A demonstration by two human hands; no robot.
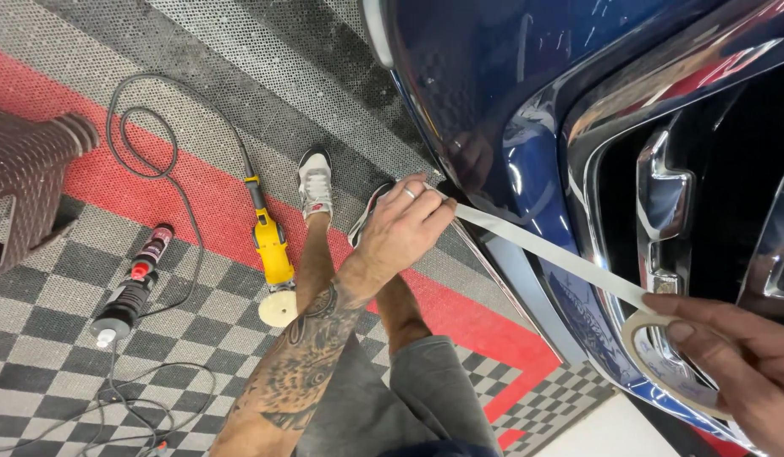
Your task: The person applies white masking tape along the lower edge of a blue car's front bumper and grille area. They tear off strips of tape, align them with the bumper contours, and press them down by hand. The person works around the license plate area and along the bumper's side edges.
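My left hand point(406, 227), with a ring on one finger, presses the free end of a pale masking tape strip point(544, 251) against the lower edge of a glossy blue car body point(477, 93). The strip stretches taut to the right, down to a tape roll point(642, 338) gripped in my right hand point(752, 364) at the lower right. The roll sits in front of the car's chrome-trimmed black grille point(663, 211). My tattooed left forearm reaches up from the bottom middle.
On the tiled floor lie a yellow corded polisher point(271, 245) with a pale pad, its grey cable point(146, 161) looped at the left, and two bottles point(134, 288). A dark ribbed stool point(32, 178) stands at the far left. My legs and shoes are below the car.
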